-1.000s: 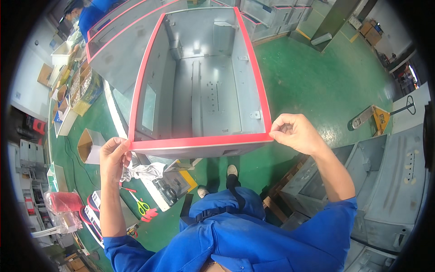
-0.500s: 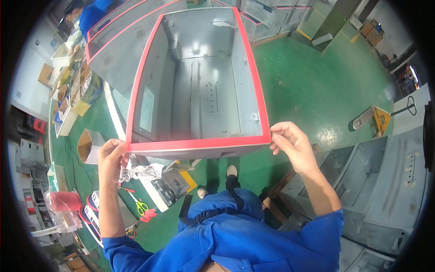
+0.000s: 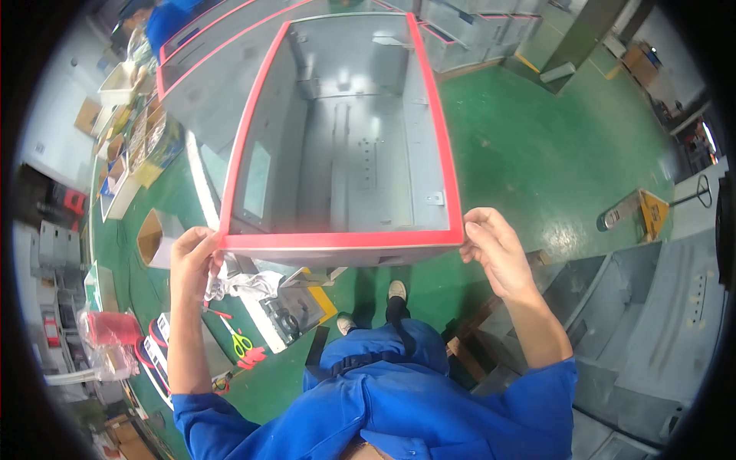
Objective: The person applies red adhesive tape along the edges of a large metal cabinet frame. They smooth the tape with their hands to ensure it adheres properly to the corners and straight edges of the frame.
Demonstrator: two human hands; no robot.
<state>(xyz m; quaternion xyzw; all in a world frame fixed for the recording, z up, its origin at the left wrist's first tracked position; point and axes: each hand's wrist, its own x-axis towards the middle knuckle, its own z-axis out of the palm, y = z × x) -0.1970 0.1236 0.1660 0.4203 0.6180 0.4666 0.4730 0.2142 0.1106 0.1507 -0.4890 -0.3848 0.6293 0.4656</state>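
Note:
A large open grey metal cabinet lies in front of me, its opening facing up. Red strip runs around its rim, with a straight length across the near edge. At the near left corner, my left hand is closed, thumb and fingers pinching the end of the strip. My right hand is closed at the near right corner, its fingertips pinched against the strip's end there; the exact grip is partly hidden. Inside the cabinet are a long rail, rows of holes and a small bracket.
Beside my left arm are green-handled scissors, white cloth and an open carton. More grey cabinets stand on my right. A pallet jack is farther right. At the far left is a person in blue.
The view has shifted slightly, so the cabinet appears a little farther right. Both hands stay at the near corners; the right fingers have curled closer in at the edge.

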